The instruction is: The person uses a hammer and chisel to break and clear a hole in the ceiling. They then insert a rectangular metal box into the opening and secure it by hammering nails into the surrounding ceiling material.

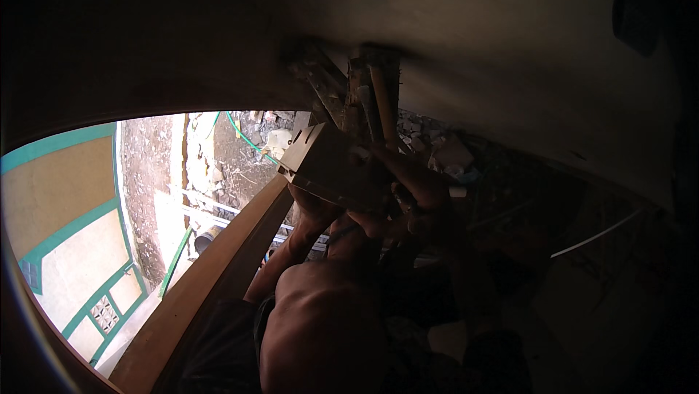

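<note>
A box-shaped piece (342, 164) with a pale, slotted side and a dark front is held in both my hands, tilted, above my bare knee (320, 292). My left hand (314, 208) is closed round its lower left edge from beneath. On its right side my right hand (415, 186) grips it, one finger lying across the dark front and the lower fingers partly lost in shadow. Beside the right hand shows a small pale stub (456, 192); whether the hand holds it is too dark to make out.
A long wooden beam (196, 285) slants along my left. Several rough wooden posts (368, 99) stand beyond the box against a pale overhead surface (510, 52). A green hose (244, 137) crosses rubble and stones. At far left is a wall with green trim (76, 230).
</note>
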`<action>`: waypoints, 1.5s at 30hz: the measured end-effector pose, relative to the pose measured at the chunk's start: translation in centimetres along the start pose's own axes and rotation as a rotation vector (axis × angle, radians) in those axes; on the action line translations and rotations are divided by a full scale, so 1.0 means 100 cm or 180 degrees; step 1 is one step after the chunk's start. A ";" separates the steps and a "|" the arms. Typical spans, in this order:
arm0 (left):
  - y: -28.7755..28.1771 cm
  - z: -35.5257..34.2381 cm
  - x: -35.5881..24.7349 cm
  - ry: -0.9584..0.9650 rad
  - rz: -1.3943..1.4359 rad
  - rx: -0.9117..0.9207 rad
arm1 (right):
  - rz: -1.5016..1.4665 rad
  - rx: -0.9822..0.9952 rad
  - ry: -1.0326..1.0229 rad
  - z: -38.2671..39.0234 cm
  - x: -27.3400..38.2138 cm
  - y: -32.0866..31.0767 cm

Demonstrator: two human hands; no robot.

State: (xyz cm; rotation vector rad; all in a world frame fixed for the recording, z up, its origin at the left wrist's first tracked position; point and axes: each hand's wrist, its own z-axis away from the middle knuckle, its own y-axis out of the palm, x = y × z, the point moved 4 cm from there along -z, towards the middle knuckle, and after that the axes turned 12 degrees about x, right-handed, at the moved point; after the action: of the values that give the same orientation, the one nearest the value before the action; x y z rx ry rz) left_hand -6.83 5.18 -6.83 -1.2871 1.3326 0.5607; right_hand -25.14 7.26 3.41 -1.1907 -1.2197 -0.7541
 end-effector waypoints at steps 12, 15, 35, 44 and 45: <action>-0.003 -0.001 0.002 -0.0299 -0.0062 -0.0508 | 0.0150 -0.0024 -0.0009 0.000 -0.011 0.006; -0.001 -0.019 -0.002 -0.0961 0.0479 0.0482 | 0.0180 0.0038 0.0556 0.007 -0.016 -0.005; 0.009 -0.031 -0.017 -0.2331 0.2644 0.0893 | 0.0965 -0.0067 0.0706 -0.002 0.000 0.002; -0.064 -0.055 -0.071 -0.1021 -0.0216 0.1469 | 0.0119 0.0142 0.0917 0.005 -0.020 -0.031; -0.064 -0.066 -0.067 -0.0890 -0.0221 0.1116 | 0.0027 0.0251 0.0904 0.009 -0.024 -0.035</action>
State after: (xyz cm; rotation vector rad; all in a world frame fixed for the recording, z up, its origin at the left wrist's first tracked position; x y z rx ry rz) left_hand -5.28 -0.19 3.09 -0.9266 1.0914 0.4186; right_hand -29.20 6.81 1.96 -0.9860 -0.9987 -0.8303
